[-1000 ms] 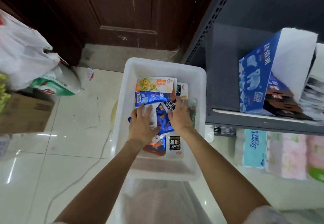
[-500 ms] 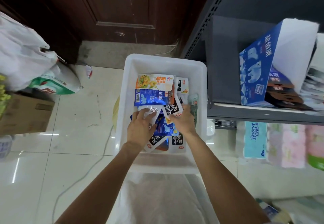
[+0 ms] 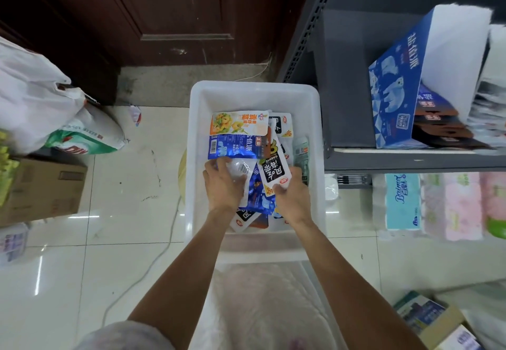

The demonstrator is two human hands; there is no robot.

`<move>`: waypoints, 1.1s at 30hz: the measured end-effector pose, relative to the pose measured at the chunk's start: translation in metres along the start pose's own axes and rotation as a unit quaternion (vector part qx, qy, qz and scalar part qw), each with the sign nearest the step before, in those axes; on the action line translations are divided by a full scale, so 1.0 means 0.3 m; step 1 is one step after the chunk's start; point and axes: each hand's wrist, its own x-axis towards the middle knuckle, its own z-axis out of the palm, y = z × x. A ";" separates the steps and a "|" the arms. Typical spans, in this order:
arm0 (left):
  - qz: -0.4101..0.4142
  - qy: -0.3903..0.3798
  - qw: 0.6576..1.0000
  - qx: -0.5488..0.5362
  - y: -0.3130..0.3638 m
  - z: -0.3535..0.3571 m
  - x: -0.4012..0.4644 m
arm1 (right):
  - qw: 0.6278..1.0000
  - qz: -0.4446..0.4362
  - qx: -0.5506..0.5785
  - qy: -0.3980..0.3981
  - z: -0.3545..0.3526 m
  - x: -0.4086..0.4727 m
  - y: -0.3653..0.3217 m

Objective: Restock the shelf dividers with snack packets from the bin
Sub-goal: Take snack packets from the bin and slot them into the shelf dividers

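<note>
Down at the far left, a white plastic bag (image 3: 30,94) and a green-and-white sack (image 3: 85,141) slump on the tiled floor (image 3: 131,185), both partly cut off by the frame edge, with a cardboard box (image 3: 41,188) below them whose left part is blurred.

Next comes the white bin (image 3: 254,94), standing on the floor against the dark shelf unit. My left hand (image 3: 223,185) lies inside it, fingers curled over a clear-and-white packet (image 3: 241,170); my palm hides most of that packet, so I cannot tell which way it runs. Under both wrists more packets are buried, and only corners show.

Beyond my fingers an orange-and-white packet (image 3: 238,122) lies flat, long axis running left to right, with a blue packet (image 3: 232,147) just below it lying the same way.

My right hand (image 3: 293,199) pinches the near end of a black-and-white packet (image 3: 273,171), thumb on top. That packet tilts up out of the pile, its long axis pointing away from me and a little left, its print upside down to me.

Right of the bin, on the shelf (image 3: 410,162), a blue carton (image 3: 397,97) leans over, its contents blurred. Below the shelf sit pale tissue packs (image 3: 449,207), smeared at the edge.
</note>
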 end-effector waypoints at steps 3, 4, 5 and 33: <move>-0.049 -0.029 0.996 -0.065 0.033 -0.024 0.002 | 0.999 -0.022 -0.039 0.019 -0.047 -0.042 -0.014; -0.066 -0.036 0.993 -0.087 0.049 -0.038 -0.004 | 0.998 -0.029 -0.048 0.023 -0.070 -0.059 -0.016; -0.083 -0.042 0.989 -0.115 0.059 -0.051 -0.010 | 0.997 -0.037 -0.057 0.027 -0.097 -0.076 -0.018; -0.104 -0.215 0.715 -0.657 0.310 -0.286 -0.281 | 0.933 -0.032 0.357 0.043 -0.260 -0.239 -0.039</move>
